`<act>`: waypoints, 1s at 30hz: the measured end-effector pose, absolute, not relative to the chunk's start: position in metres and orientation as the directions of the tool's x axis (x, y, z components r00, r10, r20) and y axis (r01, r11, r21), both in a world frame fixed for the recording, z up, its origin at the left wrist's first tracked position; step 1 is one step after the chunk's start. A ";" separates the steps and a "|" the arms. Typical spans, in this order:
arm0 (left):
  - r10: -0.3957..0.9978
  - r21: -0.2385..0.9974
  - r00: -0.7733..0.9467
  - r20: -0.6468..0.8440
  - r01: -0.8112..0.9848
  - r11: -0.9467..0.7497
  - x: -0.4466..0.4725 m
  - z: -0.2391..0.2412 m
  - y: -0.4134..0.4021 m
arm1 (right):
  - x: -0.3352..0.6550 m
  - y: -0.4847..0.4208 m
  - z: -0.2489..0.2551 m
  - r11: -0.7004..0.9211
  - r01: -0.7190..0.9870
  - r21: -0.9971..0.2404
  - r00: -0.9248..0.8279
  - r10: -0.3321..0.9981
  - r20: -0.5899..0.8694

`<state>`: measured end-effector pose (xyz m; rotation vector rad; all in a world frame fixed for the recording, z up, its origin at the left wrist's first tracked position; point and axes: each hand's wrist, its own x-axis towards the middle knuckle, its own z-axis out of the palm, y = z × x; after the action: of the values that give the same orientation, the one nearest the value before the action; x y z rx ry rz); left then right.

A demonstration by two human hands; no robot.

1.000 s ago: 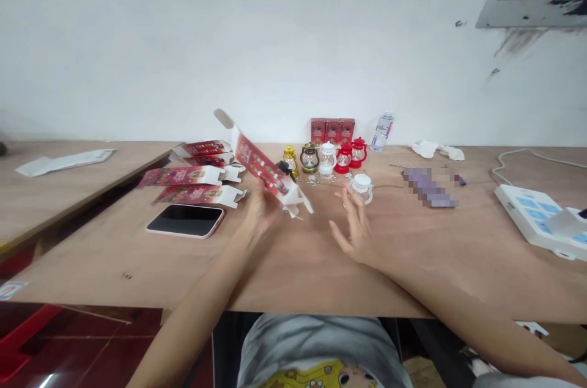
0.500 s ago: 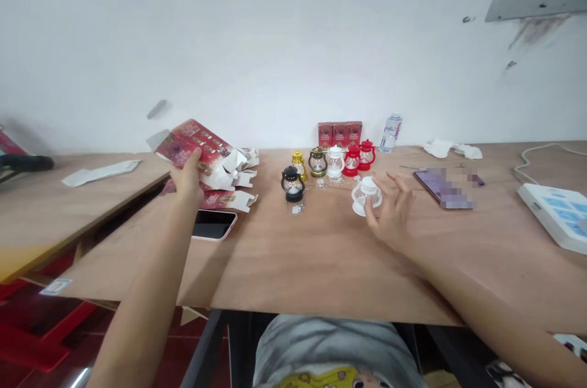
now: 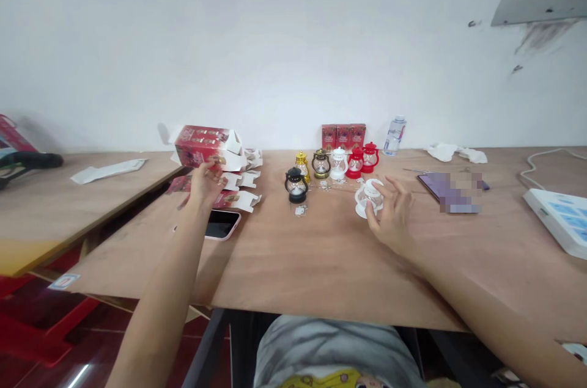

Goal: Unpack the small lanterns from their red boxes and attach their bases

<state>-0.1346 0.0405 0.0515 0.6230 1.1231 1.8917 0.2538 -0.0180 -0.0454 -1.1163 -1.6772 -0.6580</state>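
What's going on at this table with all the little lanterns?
A person sits at a wooden table. Their left hand rests on a pile of opened red cartons, beside a phone. Their right hand touches a small white lantern. A black lantern stands alone nearby, and a row of gold, white and red lanterns stands behind.

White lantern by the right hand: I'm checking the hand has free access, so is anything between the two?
Nothing visible: the right hand is at the white lantern, its fingertips touching it. The black lantern stands apart, leftward.
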 end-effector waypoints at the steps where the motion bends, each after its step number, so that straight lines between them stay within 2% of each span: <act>1: 0.834 0.887 -0.551 -0.038 -0.403 -0.225 -0.135 0.050 0.040 | 0.254 -0.018 -0.045 0.427 0.900 -0.083 -0.097 0.382 0.919; 7: 0.778 0.936 -0.591 -0.213 -0.352 -0.012 -0.138 0.045 0.037 | 0.254 -0.017 -0.041 0.313 0.940 -0.136 -0.036 0.486 0.873; 10: 0.785 0.942 -0.573 -0.233 -0.334 0.036 -0.134 0.045 0.034 | 0.257 -0.012 -0.042 0.237 0.947 -0.215 0.026 0.612 0.790; 12: 0.791 0.948 -0.575 -0.208 -0.317 0.019 -0.126 0.045 0.031 | 0.260 -0.008 -0.044 0.258 0.921 -0.291 0.022 0.712 0.702; 15: 0.800 0.967 -0.598 -0.045 -0.226 -0.115 -0.103 0.042 0.022 | 0.264 -0.003 -0.049 0.325 0.848 -0.418 0.011 0.778 0.628; 18: 0.784 0.947 -0.549 0.289 0.043 -0.319 -0.065 0.034 0.006 | 0.265 -0.002 -0.051 0.378 0.759 -0.530 0.051 0.777 0.627; 20: 0.775 0.874 -0.404 0.486 0.220 -0.434 -0.034 0.024 -0.007 | 0.261 -0.004 -0.050 0.410 0.666 -0.622 0.093 0.782 0.616; 21: 0.796 0.842 -0.290 0.531 0.286 -0.457 -0.017 0.018 -0.012 | 0.258 -0.005 -0.049 0.432 0.589 -0.683 0.116 0.791 0.601; 24: 0.902 0.813 0.096 0.421 0.401 -0.423 0.030 -0.003 -0.021 | 0.245 -0.010 -0.047 0.493 0.230 -0.839 0.140 0.837 0.530; 26: 0.905 0.823 0.216 0.367 0.378 -0.424 0.053 -0.018 -0.018 | 0.237 -0.014 -0.048 0.504 0.044 -0.862 0.125 0.854 0.505; 28: 0.888 0.853 0.326 0.325 0.305 -0.424 0.064 -0.030 -0.012 | 0.231 -0.017 -0.051 0.515 0.015 -0.857 0.109 0.851 0.513; 30: 0.886 0.862 0.355 0.299 0.297 -0.410 0.066 -0.038 -0.008 | 0.229 -0.021 -0.054 0.534 0.102 -0.840 0.115 0.832 0.543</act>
<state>0.0663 -0.0079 -0.0375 1.8950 1.0313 1.0332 0.2286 -0.0205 -0.0542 -0.8878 -1.3712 0.6539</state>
